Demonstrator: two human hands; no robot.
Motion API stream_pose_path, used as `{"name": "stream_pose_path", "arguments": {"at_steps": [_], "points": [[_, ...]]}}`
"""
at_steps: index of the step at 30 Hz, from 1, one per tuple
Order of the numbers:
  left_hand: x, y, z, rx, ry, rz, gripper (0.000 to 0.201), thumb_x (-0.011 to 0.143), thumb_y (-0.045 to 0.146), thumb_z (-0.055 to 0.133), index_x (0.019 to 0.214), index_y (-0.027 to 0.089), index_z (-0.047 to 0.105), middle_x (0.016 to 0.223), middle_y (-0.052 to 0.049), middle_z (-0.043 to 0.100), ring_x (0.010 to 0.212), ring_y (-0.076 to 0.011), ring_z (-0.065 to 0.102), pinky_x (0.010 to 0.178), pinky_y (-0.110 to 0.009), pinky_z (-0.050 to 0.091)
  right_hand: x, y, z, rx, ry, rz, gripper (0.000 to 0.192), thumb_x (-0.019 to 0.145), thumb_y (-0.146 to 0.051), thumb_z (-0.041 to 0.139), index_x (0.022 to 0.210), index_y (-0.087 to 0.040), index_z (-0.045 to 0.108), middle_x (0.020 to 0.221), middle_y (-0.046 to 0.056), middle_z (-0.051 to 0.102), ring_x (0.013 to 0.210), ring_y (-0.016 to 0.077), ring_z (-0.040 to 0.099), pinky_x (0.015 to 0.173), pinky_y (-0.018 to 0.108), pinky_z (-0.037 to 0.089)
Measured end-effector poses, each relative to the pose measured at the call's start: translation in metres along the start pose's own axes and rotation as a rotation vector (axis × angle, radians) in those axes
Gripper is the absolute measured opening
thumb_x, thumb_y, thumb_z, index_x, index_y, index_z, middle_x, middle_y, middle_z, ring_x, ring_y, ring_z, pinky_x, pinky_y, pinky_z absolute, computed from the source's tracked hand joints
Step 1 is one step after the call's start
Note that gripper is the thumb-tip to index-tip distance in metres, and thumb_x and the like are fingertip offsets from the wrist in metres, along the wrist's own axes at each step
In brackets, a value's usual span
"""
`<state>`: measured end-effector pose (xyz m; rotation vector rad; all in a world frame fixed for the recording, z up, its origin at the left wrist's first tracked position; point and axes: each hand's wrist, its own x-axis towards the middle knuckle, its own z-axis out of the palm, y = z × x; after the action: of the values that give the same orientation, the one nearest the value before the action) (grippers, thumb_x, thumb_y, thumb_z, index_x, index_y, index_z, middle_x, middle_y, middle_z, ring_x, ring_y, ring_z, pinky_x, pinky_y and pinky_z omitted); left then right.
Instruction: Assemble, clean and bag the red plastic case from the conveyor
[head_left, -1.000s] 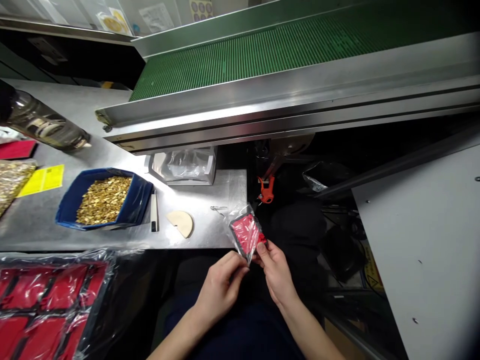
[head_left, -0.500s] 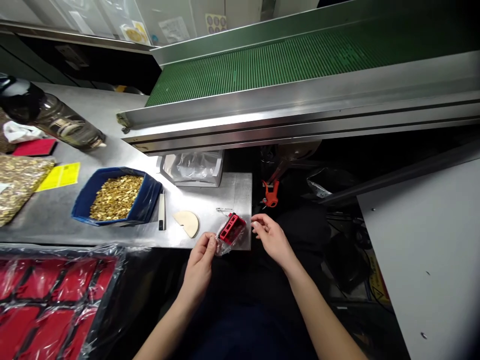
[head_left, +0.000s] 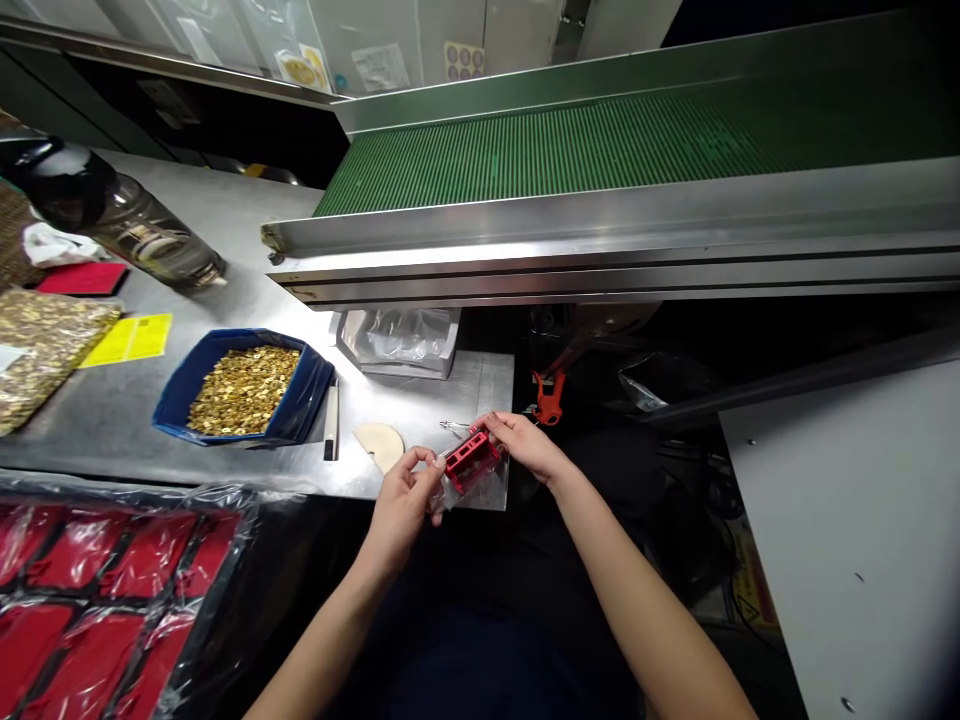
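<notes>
Fingers (head_left: pixel 427 465) of the left hand (head_left: pixel 401 505) are pinching the near-left edge of a clear bag (head_left: pixel 480 485), while those of the right hand (head_left: pixel 525 445) are closing on the far-right end of the red part (head_left: pixel 472 460) inside it. Bag and part are being held between the two hands, just over the near right corner of the steel counter (head_left: pixel 420 400), the part tilting so its recessed face is showing. Both forearms are reaching in from the bottom edge.

A small metal clip (head_left: pixel 454 427) is lying on the counter just beyond the part, and a tan half-disc (head_left: pixel 381 443) is lying just left of the left hand. Farther left, a white stick (head_left: pixel 331 433) is resting beside a blue tray (head_left: pixel 300 395) filled with brass pieces (head_left: pixel 241 388). A folded clear bag stack (head_left: pixel 397 340) is sitting under the edge of the green conveyor (head_left: pixel 600 150). An orange clamp (head_left: pixel 550 397) is hanging in the dark gap to the right of the counter. Red parts wrapped in plastic (head_left: pixel 112 590) are filling the lower left corner; a dark bottle (head_left: pixel 112 215) and a yellow label (head_left: pixel 127 340) are lying at far left.
</notes>
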<state>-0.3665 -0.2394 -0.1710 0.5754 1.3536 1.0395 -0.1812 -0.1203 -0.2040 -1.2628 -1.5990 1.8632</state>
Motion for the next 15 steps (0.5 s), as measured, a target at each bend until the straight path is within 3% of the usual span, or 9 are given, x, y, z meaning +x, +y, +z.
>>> {"name": "stream_pose_path", "arguments": {"at_steps": [4,10,13,15], "points": [[0.007,0.008,-0.005,0.022,-0.09,-0.016,0.036,0.09,0.055,0.065,0.088,0.023,0.048,0.051,0.01,0.045,0.043,-0.0087,0.037,0.042,-0.02,0.038,0.009,-0.014,-0.003,-0.062,-0.176,0.013,0.066,0.089,-0.076,0.057,0.096,-0.014,0.079,0.071,0.001,0.067,0.062,0.0124,0.055,0.063,0.025,0.044],[0.011,0.021,-0.004,0.159,-0.022,0.082,0.035,0.089,0.053,0.069,0.087,0.021,0.056,0.055,0.01,0.043,0.047,-0.007,0.034,0.046,-0.019,0.027,0.01,-0.034,-0.004,-0.219,-0.416,-0.045,0.04,0.09,-0.055,0.067,0.105,-0.019,0.079,0.095,0.003,0.078,0.087,0.0193,0.069,0.077,0.028,0.053],[0.013,0.025,-0.001,0.251,0.02,0.159,0.03,0.088,0.048,0.072,0.086,0.019,0.063,0.059,0.007,0.046,0.054,-0.0091,0.039,0.052,-0.021,0.029,0.013,-0.044,-0.003,-0.393,-0.44,-0.086,0.029,0.091,-0.046,0.068,0.099,-0.021,0.079,0.088,0.001,0.077,0.083,0.0191,0.069,0.071,0.026,0.051],[0.013,0.026,0.0,0.363,0.037,0.212,0.028,0.09,0.046,0.07,0.085,0.02,0.064,0.062,0.006,0.05,0.058,-0.0112,0.044,0.055,-0.022,0.032,0.011,-0.053,-0.001,-0.551,-0.377,-0.128,0.022,0.094,-0.04,0.067,0.094,-0.022,0.079,0.087,0.0,0.077,0.082,0.0186,0.068,0.07,0.026,0.047]]}}
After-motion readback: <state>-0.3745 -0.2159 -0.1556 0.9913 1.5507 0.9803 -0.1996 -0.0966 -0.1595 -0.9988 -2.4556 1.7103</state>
